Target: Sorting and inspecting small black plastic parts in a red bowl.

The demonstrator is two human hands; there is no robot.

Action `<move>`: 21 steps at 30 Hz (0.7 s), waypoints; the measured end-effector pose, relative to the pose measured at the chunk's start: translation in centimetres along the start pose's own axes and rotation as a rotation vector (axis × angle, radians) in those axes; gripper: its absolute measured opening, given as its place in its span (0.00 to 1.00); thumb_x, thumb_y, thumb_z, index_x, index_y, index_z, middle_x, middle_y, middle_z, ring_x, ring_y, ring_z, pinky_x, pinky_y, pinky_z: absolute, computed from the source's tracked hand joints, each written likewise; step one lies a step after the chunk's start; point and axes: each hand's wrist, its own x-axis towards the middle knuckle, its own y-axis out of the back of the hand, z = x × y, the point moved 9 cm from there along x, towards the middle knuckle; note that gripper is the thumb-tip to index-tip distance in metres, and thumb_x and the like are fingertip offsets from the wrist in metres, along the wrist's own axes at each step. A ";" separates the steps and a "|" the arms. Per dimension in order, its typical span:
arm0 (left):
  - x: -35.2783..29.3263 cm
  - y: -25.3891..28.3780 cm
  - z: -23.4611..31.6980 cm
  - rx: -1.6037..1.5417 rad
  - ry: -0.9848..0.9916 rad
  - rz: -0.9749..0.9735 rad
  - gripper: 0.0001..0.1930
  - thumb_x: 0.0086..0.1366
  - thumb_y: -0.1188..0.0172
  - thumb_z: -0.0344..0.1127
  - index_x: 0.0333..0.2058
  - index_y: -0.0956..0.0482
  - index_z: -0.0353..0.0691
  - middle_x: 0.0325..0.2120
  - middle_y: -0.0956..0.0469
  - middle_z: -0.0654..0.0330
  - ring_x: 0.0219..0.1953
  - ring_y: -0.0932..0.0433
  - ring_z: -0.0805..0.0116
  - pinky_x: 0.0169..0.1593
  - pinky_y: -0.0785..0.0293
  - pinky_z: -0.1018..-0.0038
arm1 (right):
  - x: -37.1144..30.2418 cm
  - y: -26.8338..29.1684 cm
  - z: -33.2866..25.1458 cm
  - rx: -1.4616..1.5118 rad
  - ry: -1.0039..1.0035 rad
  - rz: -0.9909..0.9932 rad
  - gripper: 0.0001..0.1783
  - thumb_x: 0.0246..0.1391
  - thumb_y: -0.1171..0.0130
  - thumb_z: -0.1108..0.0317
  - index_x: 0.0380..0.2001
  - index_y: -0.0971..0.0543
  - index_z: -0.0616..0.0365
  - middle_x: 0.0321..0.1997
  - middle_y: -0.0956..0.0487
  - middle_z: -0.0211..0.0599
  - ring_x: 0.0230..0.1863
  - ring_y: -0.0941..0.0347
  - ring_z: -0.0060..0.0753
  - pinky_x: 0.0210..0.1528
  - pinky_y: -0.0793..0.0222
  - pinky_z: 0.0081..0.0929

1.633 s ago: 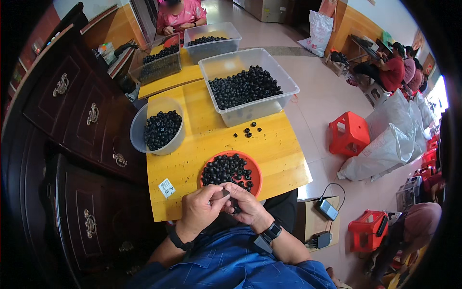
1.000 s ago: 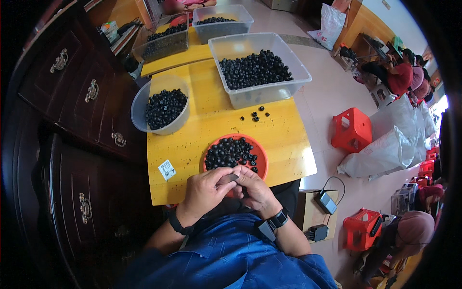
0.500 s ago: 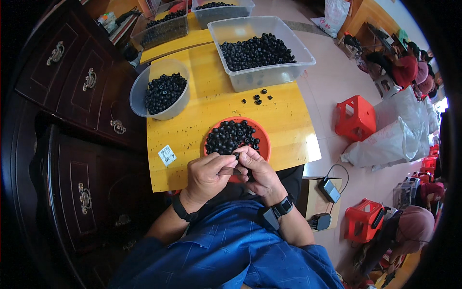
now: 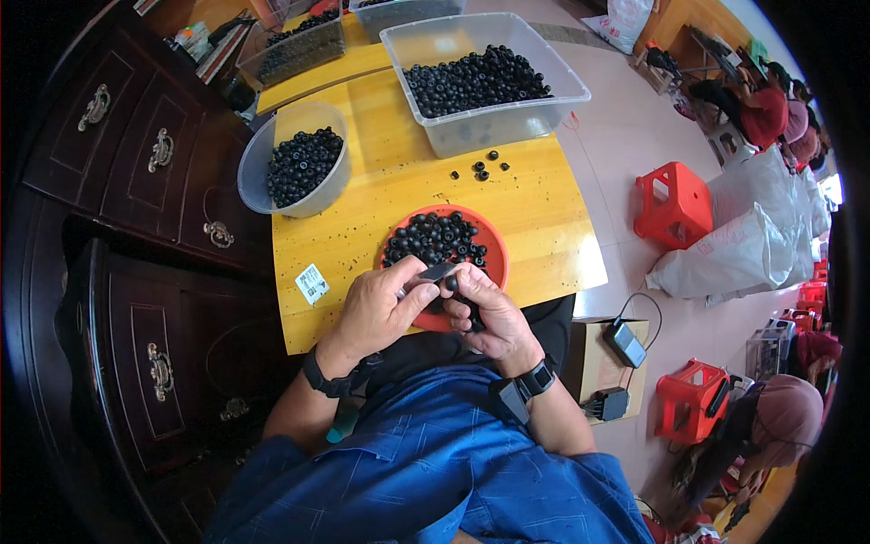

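Observation:
Above the near rim of an orange-red plate (image 4: 504, 263), my left hand (image 4: 373, 306) is closed round a flat dark blade (image 4: 439, 272). Its tip reaches toward my right hand (image 4: 498, 325), which pinches a small round black part (image 4: 451, 284) between thumb and forefinger. More black parts (image 4: 472, 313) sit under that hand's curled fingers, partly hidden. Heaped on the plate are many similar round black parts (image 4: 433, 239), some showing a hole through the middle.
On the yellow table (image 4: 381, 199) stand a round clear tub (image 4: 256, 186) and a large clear bin (image 4: 507, 136), both holding black parts. Several loose parts (image 4: 483, 175) and a white label (image 4: 312, 284) lie there. Dark drawers (image 4: 136, 172) flank the left; red stools (image 4: 675, 204) stand right.
My left hand has turned and drawn slightly left, so the blade now shows on top. My right hand's fingers have opened out somewhat, showing the black parts inside. The view has shifted slightly.

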 end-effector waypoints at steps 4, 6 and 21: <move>0.4 -0.5 0.3 0.045 0.011 -0.059 0.13 0.64 0.35 0.41 0.33 0.25 0.37 0.21 0.24 0.58 0.22 0.23 0.66 0.28 0.30 0.71 | -0.1 0.2 -0.1 -0.026 0.019 0.016 0.09 0.66 0.44 0.59 0.39 0.26 0.52 0.32 0.25 0.24 0.24 0.33 0.11 0.24 0.35 0.09; 0.6 -0.6 1.1 0.125 -0.064 -0.049 0.16 0.62 0.33 0.45 0.31 0.25 0.38 0.19 0.24 0.58 0.20 0.24 0.65 0.25 0.31 0.72 | -0.1 0.4 -0.1 -0.042 0.015 0.013 0.08 0.66 0.44 0.59 0.38 0.26 0.51 0.29 0.25 0.23 0.24 0.32 0.11 0.23 0.36 0.09; 0.9 -1.1 1.2 0.294 -0.184 -0.011 0.18 0.59 0.31 0.50 0.30 0.22 0.40 0.22 0.19 0.56 0.22 0.19 0.59 0.25 0.27 0.69 | -0.3 0.3 0.0 -0.046 0.019 -0.018 0.04 0.66 0.45 0.65 0.40 0.26 0.52 0.28 0.25 0.22 0.23 0.31 0.10 0.21 0.35 0.09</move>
